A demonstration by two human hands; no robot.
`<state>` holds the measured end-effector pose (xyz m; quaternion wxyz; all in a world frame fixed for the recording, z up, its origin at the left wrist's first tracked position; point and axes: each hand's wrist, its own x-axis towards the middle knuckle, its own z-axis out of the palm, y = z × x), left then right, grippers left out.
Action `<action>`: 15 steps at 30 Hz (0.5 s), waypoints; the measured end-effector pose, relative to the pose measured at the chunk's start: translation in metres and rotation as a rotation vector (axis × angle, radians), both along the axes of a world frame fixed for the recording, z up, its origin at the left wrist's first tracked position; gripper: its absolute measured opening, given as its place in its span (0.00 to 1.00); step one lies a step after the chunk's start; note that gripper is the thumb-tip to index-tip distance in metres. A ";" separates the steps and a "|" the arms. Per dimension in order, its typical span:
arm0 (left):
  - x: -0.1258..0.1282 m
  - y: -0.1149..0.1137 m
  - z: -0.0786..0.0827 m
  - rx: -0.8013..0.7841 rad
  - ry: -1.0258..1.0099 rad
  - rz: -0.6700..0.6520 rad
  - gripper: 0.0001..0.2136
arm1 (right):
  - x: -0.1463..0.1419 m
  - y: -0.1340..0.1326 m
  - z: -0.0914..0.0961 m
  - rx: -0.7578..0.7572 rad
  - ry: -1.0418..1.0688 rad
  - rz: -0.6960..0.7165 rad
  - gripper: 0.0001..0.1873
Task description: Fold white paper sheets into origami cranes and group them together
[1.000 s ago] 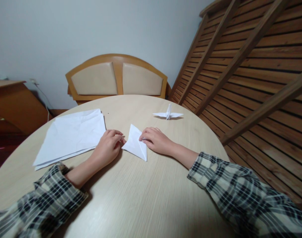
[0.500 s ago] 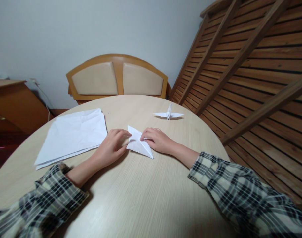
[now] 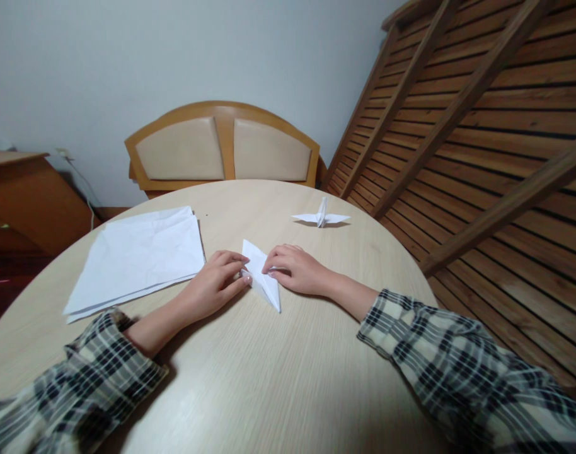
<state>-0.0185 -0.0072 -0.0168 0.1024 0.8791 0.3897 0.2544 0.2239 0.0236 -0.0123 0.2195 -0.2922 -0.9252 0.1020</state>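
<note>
A small folded white paper piece, kite-shaped with a point toward me, lies on the round wooden table. My left hand presses its fingertips against the piece's left edge. My right hand pinches the piece's right side with curled fingers. Both forearms wear plaid sleeves.
A stack of white paper sheets lies at the left of the table. A finished white paper crane stands at the far right. A padded wooden chair sits behind the table; slatted wooden panels lean at the right.
The folded piece has been turned and narrowed; its near point swung from right back toward me. Both hands closed in on the piece from either side.
</note>
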 end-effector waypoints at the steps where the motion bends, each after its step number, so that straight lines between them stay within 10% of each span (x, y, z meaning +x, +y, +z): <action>1: 0.000 0.001 0.000 -0.003 0.001 0.010 0.10 | -0.001 -0.001 0.000 0.002 0.006 0.020 0.09; 15: 0.002 0.002 -0.001 0.049 0.041 0.043 0.08 | -0.003 -0.003 0.001 0.009 0.005 0.058 0.09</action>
